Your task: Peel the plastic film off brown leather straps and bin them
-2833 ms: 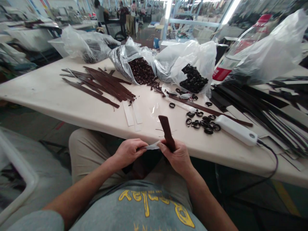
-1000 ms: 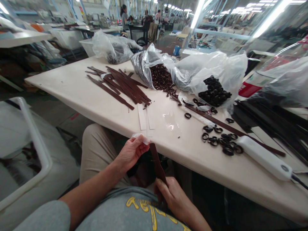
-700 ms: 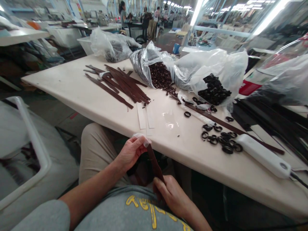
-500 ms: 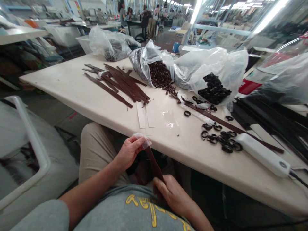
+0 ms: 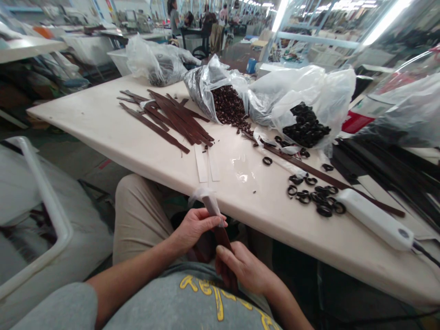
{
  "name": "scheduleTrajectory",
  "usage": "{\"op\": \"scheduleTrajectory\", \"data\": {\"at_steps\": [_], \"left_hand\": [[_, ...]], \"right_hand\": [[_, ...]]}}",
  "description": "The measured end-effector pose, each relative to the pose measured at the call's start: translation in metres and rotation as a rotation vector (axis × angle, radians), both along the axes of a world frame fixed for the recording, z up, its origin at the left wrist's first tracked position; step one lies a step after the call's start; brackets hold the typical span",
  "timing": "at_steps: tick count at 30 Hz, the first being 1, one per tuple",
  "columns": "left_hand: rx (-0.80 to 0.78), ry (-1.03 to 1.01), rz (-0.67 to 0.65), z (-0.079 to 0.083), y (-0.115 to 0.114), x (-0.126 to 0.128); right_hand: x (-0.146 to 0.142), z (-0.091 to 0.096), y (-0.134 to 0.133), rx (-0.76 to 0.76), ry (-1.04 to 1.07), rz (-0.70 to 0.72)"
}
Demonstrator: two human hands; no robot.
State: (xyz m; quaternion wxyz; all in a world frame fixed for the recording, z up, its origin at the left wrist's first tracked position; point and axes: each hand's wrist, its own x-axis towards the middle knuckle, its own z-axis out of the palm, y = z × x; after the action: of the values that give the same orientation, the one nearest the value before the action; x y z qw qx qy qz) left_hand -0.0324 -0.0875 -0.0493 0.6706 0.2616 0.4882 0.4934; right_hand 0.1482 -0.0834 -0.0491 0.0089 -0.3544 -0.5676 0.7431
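Between my two hands runs a dark brown leather strap (image 5: 223, 237), over my lap just off the table's front edge. Thin clear plastic film (image 5: 208, 200) covers its upper end. My left hand (image 5: 195, 228) pinches the strap through the film, thumb on top. Lower down, my right hand (image 5: 245, 266) is closed round the strap with its thumb pressed on it; the strap's lower end is hidden. More brown straps (image 5: 168, 117) lie in a loose pile on the table. Two white strips (image 5: 201, 167) lie near the front edge.
Plastic bags spill small brown pieces (image 5: 228, 107) and black loops (image 5: 304, 126) across the white table (image 5: 103, 119). Loose black rings (image 5: 323, 201) lie beside a white corded device (image 5: 376, 222) at the right. A bin (image 5: 62, 215) stands at my left; people work far behind.
My left hand has slid down the strap, closer to my right hand. The film-covered upper end now sticks out above my left fingers. My right hand keeps its hold.
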Motion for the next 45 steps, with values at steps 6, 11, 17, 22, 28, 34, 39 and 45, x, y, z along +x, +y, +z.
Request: {"op": "scheduleTrajectory", "data": {"at_steps": [6, 11, 17, 22, 28, 34, 39, 45], "left_hand": [[0.011, -0.120, 0.074, 0.004, 0.006, -0.010], [0.075, -0.080, 0.298, 0.008, 0.023, -0.034], [0.025, -0.062, -0.106, 0.002, -0.009, 0.010], [0.073, -0.144, 0.052, 0.007, 0.000, 0.007], [-0.026, -0.131, 0.159, -0.003, 0.001, 0.007], [0.057, -0.175, 0.142, 0.001, 0.009, 0.006], [0.044, -0.179, 0.263, 0.003, 0.021, 0.000], [0.042, -0.151, 0.125, 0.000, 0.014, 0.008]], "right_hand": [[0.007, 0.005, 0.003, 0.067, 0.220, -0.062], [0.032, 0.001, -0.010, 0.337, 0.014, -0.152], [0.019, 0.003, -0.006, 0.419, 0.010, -0.281], [0.011, 0.005, 0.000, 0.445, 0.033, -0.281], [0.001, -0.005, 0.000, 0.488, 0.016, -0.300], [-0.003, -0.008, 0.005, 0.567, -0.008, -0.336], [-0.001, -0.016, 0.003, 0.581, -0.008, -0.332], [0.000, -0.019, 0.003, 0.585, 0.002, -0.373]]}}
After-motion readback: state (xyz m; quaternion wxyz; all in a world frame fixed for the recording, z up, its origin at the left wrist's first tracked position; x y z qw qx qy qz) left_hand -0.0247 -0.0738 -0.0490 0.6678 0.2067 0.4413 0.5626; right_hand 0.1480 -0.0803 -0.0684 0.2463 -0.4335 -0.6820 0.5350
